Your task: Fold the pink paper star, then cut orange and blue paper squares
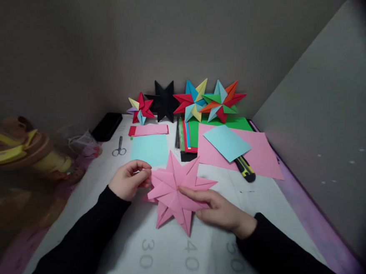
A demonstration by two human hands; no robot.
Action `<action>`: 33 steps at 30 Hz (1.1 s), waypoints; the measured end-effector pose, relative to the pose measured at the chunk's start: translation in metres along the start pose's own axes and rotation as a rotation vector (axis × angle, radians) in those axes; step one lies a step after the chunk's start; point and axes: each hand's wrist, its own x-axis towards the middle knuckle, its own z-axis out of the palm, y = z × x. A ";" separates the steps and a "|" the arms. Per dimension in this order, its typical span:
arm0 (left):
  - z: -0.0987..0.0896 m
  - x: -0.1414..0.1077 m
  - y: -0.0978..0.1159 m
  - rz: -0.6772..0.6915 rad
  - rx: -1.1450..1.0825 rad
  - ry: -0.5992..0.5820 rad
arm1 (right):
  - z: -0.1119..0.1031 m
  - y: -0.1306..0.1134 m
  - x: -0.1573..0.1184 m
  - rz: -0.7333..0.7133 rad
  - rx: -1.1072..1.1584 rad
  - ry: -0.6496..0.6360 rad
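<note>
A pink folded paper star with several points is held over the white table cover in the head view. My left hand pinches its left edge between thumb and fingers. My right hand grips the right side, with the index finger laid across the front towards the centre and the thumb at the edge. The other fingers of the right hand are partly hidden. Just behind the star lies a light blue paper sheet.
Finished stars, including a black star and a multicoloured star, lean on the back wall. Scissors, a black phone-like object, pink paper and a yellow-black cutter lie about. Blurred items crowd the left edge.
</note>
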 end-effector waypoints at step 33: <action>0.008 0.001 -0.017 0.169 0.201 -0.055 | 0.002 0.002 0.000 0.015 -0.027 -0.004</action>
